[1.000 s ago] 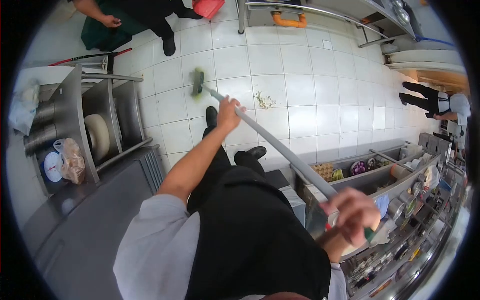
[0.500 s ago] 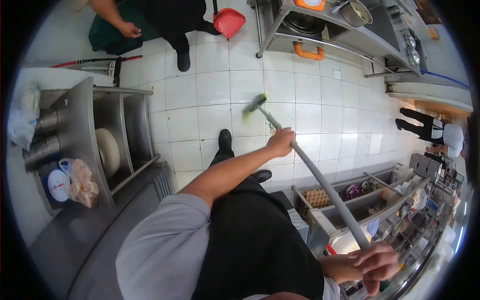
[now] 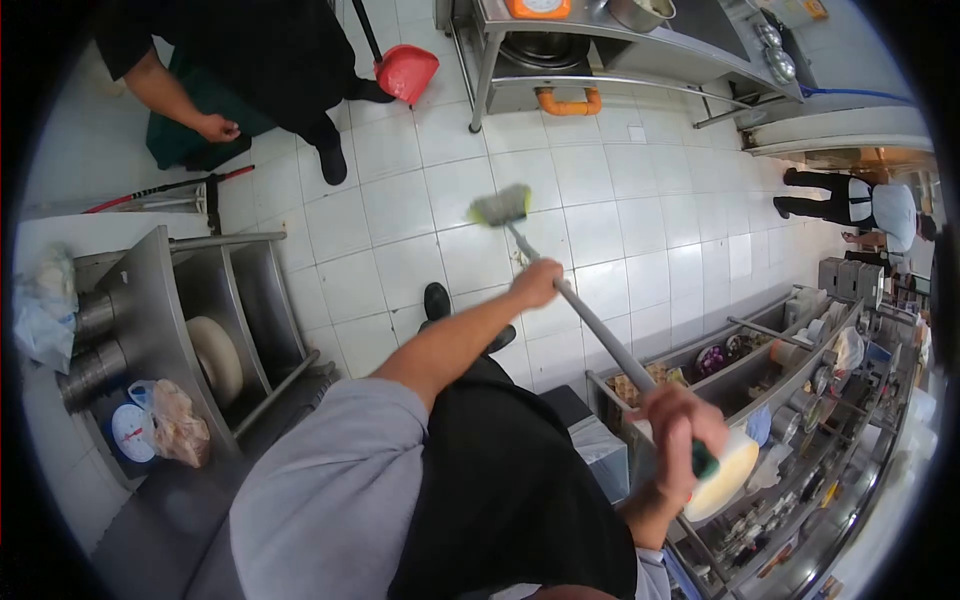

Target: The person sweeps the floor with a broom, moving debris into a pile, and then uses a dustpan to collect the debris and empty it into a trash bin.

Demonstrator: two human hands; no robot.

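Observation:
A broom [image 3: 612,345] with a long grey handle slants across the view. Its grey head with yellow-green bristles [image 3: 502,205] rests on or just above the white tiled floor, slightly blurred. My left hand [image 3: 538,283] is wrapped round the lower part of the handle, arm stretched forward. Near the top end, by the green cap [image 3: 705,461], my right hand [image 3: 682,430] grips the handle, smeared by motion. Small scraps [image 3: 520,257] lie on the tiles beside the handle, below the broom head.
A co-worker [image 3: 240,70] stands at upper left near a red dustpan [image 3: 407,74]. Steel shelving [image 3: 205,300] is at my left; a steel table [image 3: 600,35] stands ahead. A cluttered counter [image 3: 700,410] runs along my right. Another person [image 3: 880,205] is far right.
The broom head has turned and now shows broadside. My right hand has moved up and inward with the handle's end. The view has shifted, and more of the co-worker shows.

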